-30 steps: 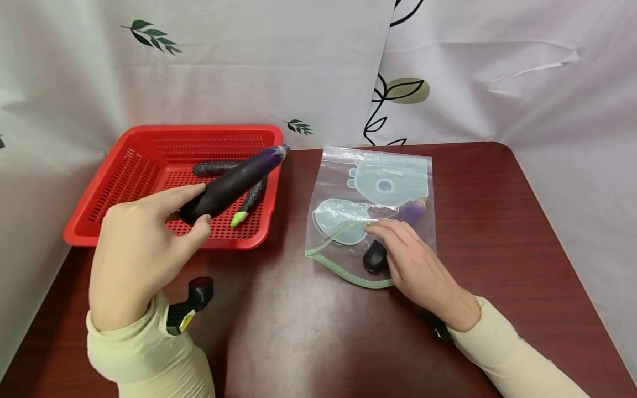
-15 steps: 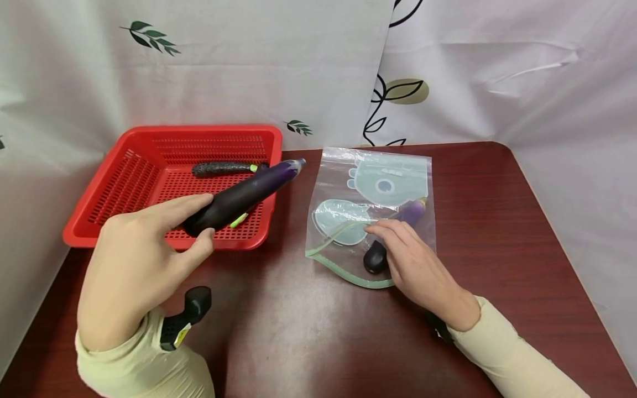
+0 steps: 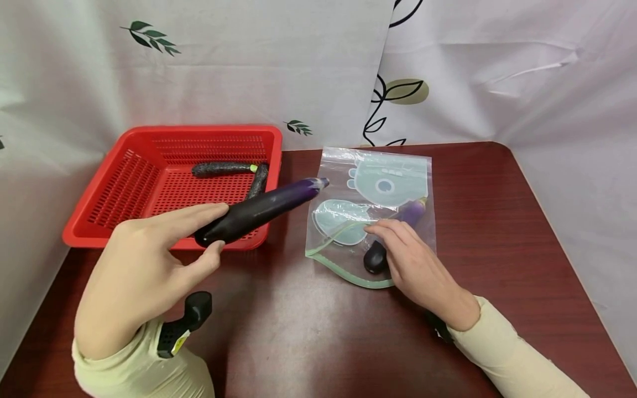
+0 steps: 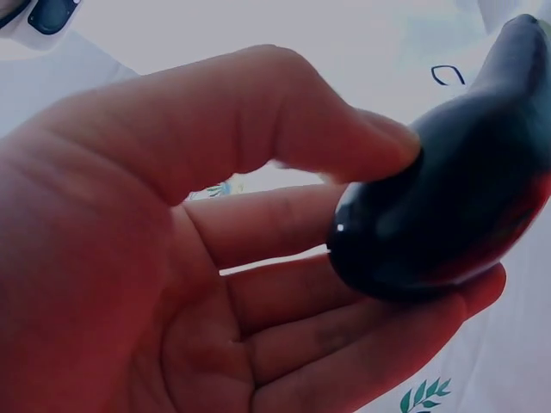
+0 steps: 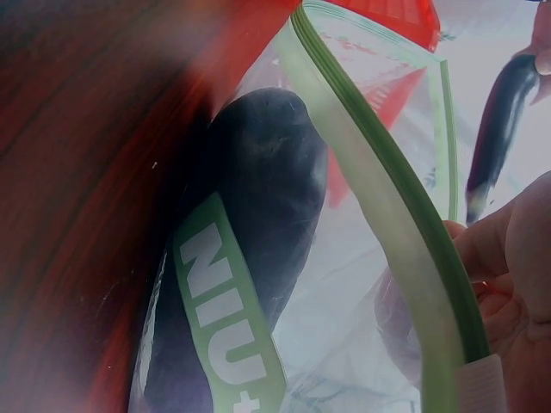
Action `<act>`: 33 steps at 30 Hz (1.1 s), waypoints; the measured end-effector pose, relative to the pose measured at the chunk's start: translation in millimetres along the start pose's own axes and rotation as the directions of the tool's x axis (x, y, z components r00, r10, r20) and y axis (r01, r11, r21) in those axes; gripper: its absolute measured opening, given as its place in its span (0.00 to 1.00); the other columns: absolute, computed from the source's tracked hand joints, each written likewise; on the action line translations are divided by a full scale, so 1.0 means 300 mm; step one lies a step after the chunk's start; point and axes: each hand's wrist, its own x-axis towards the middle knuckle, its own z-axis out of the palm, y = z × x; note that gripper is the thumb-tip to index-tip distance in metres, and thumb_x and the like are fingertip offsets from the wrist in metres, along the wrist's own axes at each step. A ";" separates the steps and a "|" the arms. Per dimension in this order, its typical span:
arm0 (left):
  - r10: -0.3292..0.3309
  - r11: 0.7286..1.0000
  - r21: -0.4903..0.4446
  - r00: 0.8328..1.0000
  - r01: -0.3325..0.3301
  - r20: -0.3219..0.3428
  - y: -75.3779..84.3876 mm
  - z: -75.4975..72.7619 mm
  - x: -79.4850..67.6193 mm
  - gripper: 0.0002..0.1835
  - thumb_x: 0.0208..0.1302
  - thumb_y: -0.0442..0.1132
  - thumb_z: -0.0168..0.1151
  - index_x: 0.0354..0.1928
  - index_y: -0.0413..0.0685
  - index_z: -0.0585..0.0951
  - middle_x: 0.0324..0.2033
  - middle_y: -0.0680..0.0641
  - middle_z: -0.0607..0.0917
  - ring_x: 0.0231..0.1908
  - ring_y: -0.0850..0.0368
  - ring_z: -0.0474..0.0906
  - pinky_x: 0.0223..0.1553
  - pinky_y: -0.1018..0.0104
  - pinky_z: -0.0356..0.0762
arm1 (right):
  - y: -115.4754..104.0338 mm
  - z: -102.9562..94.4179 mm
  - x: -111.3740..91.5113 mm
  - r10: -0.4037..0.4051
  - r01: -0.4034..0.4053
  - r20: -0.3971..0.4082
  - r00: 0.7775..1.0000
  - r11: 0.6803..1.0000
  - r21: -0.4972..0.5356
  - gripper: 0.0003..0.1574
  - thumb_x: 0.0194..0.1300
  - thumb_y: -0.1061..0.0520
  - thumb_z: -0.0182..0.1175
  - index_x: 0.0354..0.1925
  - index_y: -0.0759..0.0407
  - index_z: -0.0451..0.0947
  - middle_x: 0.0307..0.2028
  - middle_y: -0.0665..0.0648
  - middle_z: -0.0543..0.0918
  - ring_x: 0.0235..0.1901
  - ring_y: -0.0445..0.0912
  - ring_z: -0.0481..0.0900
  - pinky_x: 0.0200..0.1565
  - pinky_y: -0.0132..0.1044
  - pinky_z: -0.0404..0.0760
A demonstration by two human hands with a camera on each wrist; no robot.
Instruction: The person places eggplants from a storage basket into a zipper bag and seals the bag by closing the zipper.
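My left hand [image 3: 144, 271] pinches a dark purple eggplant [image 3: 264, 210] by its rounded end, thumb on one side and fingers on the other. Its stem end points right, overlapping the bag's left edge in the head view. A clear zip bag [image 3: 330, 182] with pale blue prints lies on the table, its green-edged mouth spread apart toward me. Inside it rests another eggplant [image 3: 375, 257], its middle hidden by my right hand [image 3: 418, 265]. That hand pinches the bag's upper lip; the right wrist view shows its fingers at the green zip strip [image 5: 413, 206].
A red plastic basket [image 3: 82, 241] stands at the back left, below the held eggplant's path. Two dark, bumpy cucumbers, one lengthwise [image 3: 221, 169] and one slanted [image 3: 259, 179], lie in it. White patterned sheeting [image 3: 224, 66] surrounds the brown table [image 3: 497, 221].
My left hand has carried the eggplant right and toward me, from over the basket to the bag's left edge. The right hand and the bag stay in place.
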 end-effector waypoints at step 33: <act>0.156 0.985 -0.087 0.986 -0.150 0.060 0.017 -0.007 -0.031 0.27 0.51 0.43 0.70 0.58 0.61 0.85 0.51 0.59 0.86 0.42 0.70 0.83 0.47 0.84 0.69 | 0.003 0.001 -0.001 -0.003 0.003 -0.006 1.000 1.000 0.002 0.27 0.66 0.73 0.48 0.62 0.64 0.73 0.56 0.57 0.77 0.57 0.50 0.73 0.61 0.41 0.68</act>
